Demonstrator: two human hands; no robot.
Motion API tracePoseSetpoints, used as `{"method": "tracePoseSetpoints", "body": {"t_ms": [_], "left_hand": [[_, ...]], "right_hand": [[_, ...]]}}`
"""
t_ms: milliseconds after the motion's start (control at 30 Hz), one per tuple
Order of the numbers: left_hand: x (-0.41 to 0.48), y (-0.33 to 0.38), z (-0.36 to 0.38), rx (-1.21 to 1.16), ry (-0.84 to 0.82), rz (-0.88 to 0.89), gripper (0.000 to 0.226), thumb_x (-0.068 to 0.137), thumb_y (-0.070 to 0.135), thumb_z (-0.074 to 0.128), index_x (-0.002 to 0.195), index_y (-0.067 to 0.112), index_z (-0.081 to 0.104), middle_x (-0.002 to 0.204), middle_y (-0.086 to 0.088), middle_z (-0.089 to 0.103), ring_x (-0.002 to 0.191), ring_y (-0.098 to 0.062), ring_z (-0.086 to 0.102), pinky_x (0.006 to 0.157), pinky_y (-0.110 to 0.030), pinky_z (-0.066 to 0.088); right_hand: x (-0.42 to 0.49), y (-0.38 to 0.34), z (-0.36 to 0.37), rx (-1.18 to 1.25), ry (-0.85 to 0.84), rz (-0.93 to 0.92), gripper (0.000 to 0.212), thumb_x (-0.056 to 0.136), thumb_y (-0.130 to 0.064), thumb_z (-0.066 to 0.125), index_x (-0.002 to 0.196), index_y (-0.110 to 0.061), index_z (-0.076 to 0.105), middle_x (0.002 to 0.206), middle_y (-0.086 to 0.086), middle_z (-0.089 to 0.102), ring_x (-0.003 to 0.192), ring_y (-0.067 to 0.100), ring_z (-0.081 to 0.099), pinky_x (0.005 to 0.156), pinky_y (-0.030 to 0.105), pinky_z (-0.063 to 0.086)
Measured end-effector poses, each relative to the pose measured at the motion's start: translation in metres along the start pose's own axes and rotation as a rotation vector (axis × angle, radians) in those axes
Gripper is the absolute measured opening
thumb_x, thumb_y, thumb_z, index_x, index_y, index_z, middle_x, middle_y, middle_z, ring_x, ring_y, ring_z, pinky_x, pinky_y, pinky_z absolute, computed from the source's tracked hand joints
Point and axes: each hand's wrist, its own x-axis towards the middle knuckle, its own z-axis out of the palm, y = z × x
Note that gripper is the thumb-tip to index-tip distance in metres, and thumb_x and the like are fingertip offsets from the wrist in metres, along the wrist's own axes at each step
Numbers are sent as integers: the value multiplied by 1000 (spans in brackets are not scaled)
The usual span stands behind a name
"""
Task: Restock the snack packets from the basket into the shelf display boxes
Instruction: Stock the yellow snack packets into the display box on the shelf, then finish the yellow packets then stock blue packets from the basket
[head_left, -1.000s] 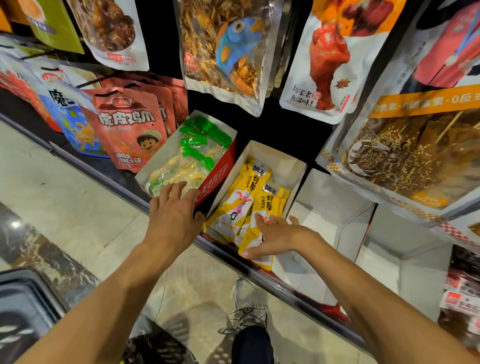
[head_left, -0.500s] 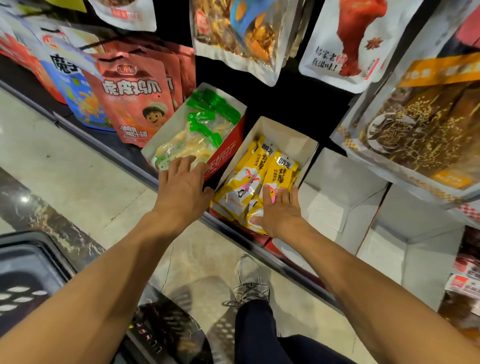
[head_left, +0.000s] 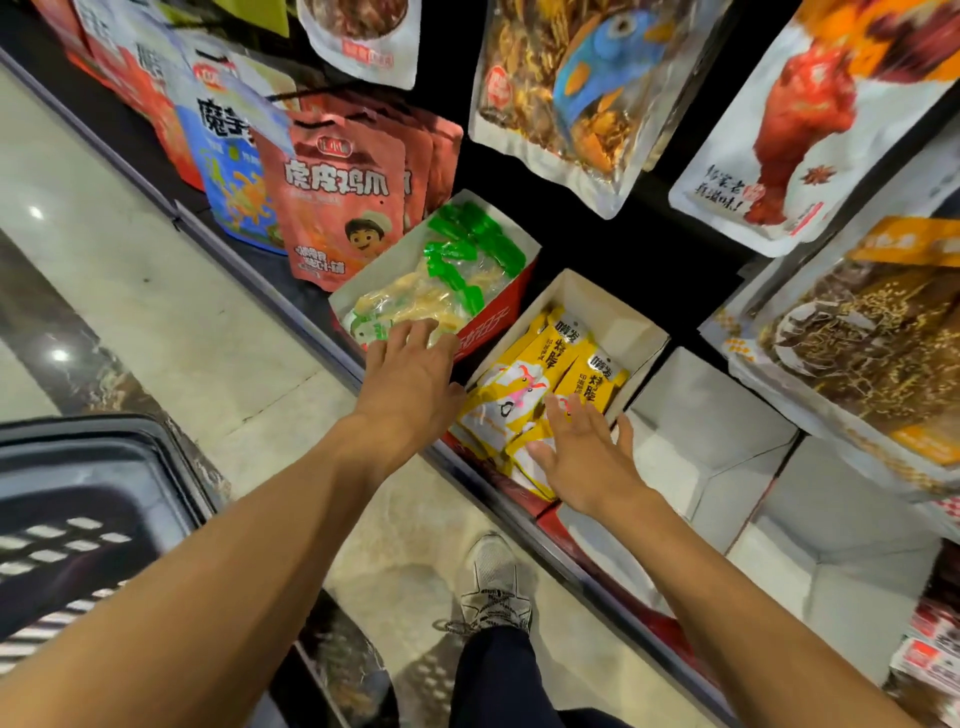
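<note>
Yellow snack packets (head_left: 550, 379) fill a white display box (head_left: 618, 322) on the low shelf. My right hand (head_left: 582, 447) lies flat on the front packets with its fingers straight. To the left stands a red-sided box (head_left: 498, 322) of clear packets with green tops (head_left: 457, 270). My left hand (head_left: 410, 379) rests on the front of that box, fingers straight over the packets. The dark basket (head_left: 78, 525) sits on the floor at lower left; its contents are hidden.
Two white display boxes (head_left: 717, 441) stand to the right of the yellow one. Pink pouches (head_left: 343, 202) stand left of the green box, and large bags (head_left: 576, 88) hang above. My shoe (head_left: 493, 587) is on the tiled floor by the shelf edge.
My right hand has flattened out on the yellow packets and slid slightly right. My left hand has stayed on the green-topped box. The view has shifted a little.
</note>
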Motion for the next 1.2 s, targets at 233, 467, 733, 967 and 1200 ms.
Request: {"method": "tracePoseSetpoints", "body": {"t_ms": [233, 467, 733, 967, 1200], "left_hand": [[-5, -7, 4, 23, 23, -15, 57, 95, 33, 56, 148, 19, 41, 158, -6, 31, 147, -29, 21, 116, -48, 22], [-20, -20, -9, 211, 65, -139, 47, 94, 36, 53, 138, 20, 47, 144, -3, 49, 137, -25, 40, 108, -41, 30], [-104, -16, -143, 218, 342, -123, 52, 92, 34, 54, 141, 17, 49, 144, -9, 52, 135, -30, 44, 107, -47, 32], [-308, -108, -153, 357, 258, -454, 59, 92, 38, 53, 145, 17, 45, 146, -11, 49, 135, -33, 43, 107, -48, 33], [-425, -98, -41, 197, -30, -609, 53, 97, 39, 50, 145, 18, 39, 144, -7, 47, 135, -29, 41, 107, -43, 34]], "right_hand": [[1, 5, -3, -56, 108, -126, 53, 103, -42, 32, 153, -28, 22, 163, 5, 16, 150, 21, 8, 118, 48, 1], [-24, 20, -35, -72, 84, 102, 61, 101, -48, 32, 155, -28, 12, 164, 9, -1, 150, 26, 10, 118, 49, 9], [-103, -37, -221, -142, 450, -65, 68, 97, -47, 42, 155, -27, 13, 163, 13, 9, 147, 33, 18, 116, 53, 14], [-226, -207, -196, -161, 548, -545, 67, 93, -47, 49, 150, -21, 27, 148, 14, 35, 132, 36, 38, 104, 50, 31], [-295, -259, -1, -99, -29, -489, 67, 93, -41, 50, 149, -14, 26, 145, 16, 38, 132, 37, 40, 104, 49, 37]]}}
